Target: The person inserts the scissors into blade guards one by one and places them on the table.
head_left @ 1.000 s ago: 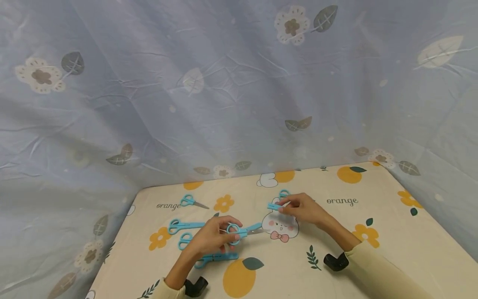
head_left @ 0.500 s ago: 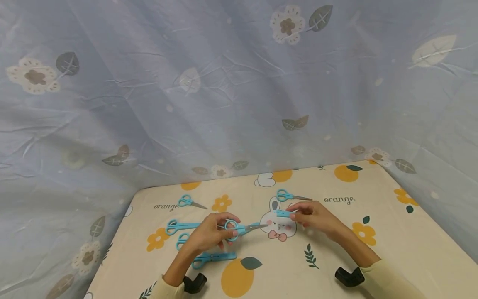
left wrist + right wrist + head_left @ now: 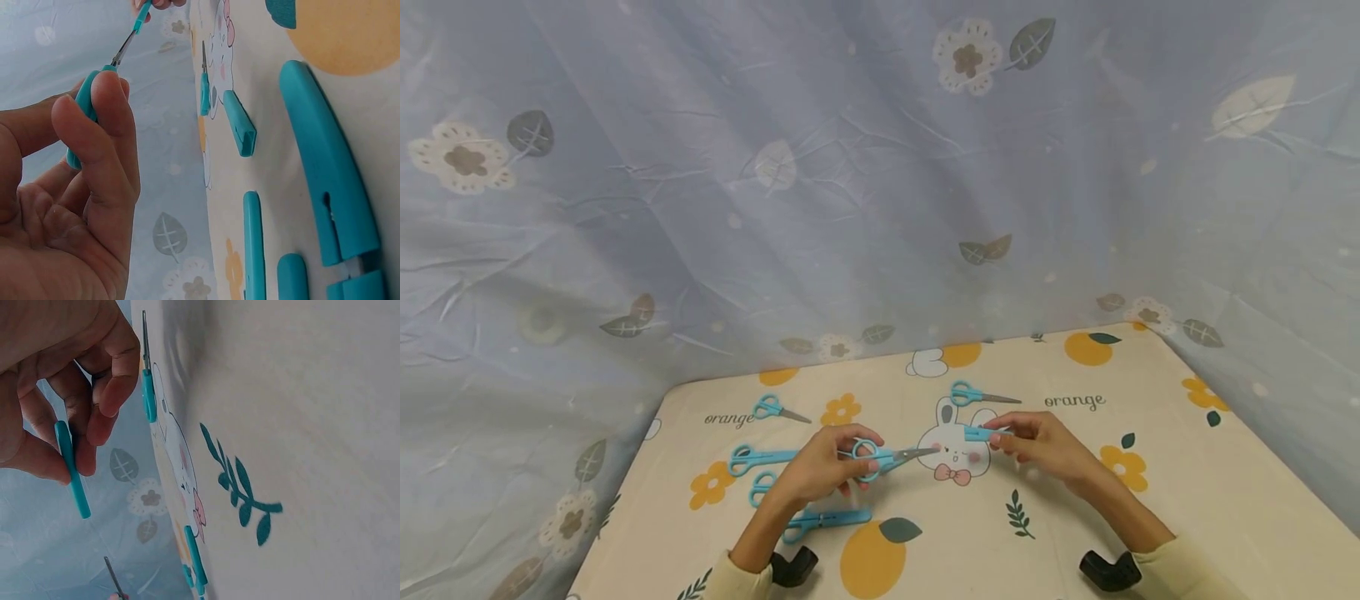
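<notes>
Thumb and fingers of my left hand point(image 3: 826, 468) grip a pair of scissors point(image 3: 880, 457) by its light-blue handle. Its bare blades point(image 3: 125, 47) point right, toward the other hand. My right hand point(image 3: 1043, 447) pinches a light-blue scissors cap point(image 3: 976, 433) above the printed rabbit, apart from the blade tips. In the left wrist view another cap point(image 3: 240, 125) lies on the cloth beyond the held scissors. Behind the right hand lies a second pair of scissors point(image 3: 967, 393) with bare blades.
More light-blue scissors lie on the left: an uncapped pair point(image 3: 769, 407) at the back, a long capped pair point(image 3: 743, 459), one partly hidden by the left hand point(image 3: 763, 488), and a capped pair point(image 3: 829, 518) in front. A patterned curtain point(image 3: 820, 200) stands behind the cream tablecloth point(image 3: 970, 542).
My right hand has drawn back toward me and to the right with the cap, uncovering the scissors behind it. The scissors in my left hand have tilted slightly. The head view has shifted a little.
</notes>
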The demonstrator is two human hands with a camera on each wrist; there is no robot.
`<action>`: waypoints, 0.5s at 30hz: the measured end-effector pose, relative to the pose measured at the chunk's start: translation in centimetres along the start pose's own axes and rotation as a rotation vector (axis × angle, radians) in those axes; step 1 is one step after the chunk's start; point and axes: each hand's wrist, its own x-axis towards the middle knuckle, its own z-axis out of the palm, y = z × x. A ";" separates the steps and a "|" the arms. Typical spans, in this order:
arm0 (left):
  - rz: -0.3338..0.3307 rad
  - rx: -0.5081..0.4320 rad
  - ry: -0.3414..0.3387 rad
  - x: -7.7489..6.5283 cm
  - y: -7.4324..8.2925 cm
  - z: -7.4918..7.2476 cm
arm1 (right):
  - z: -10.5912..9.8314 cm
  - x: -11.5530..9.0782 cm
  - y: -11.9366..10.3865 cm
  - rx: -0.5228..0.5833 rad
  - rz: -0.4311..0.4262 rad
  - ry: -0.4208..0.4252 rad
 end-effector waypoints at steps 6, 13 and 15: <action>0.002 -0.008 0.004 0.1 0.0 0.1 | 0.7 0.0 0.3 0.017 0.028 0.009; 0.012 -0.006 0.001 0.6 0.0 0.1 | 0.8 0.1 0.2 0.013 0.014 0.022; 0.015 -0.003 0.001 0.7 0.0 0.1 | 0.8 0.2 0.1 0.014 0.012 0.022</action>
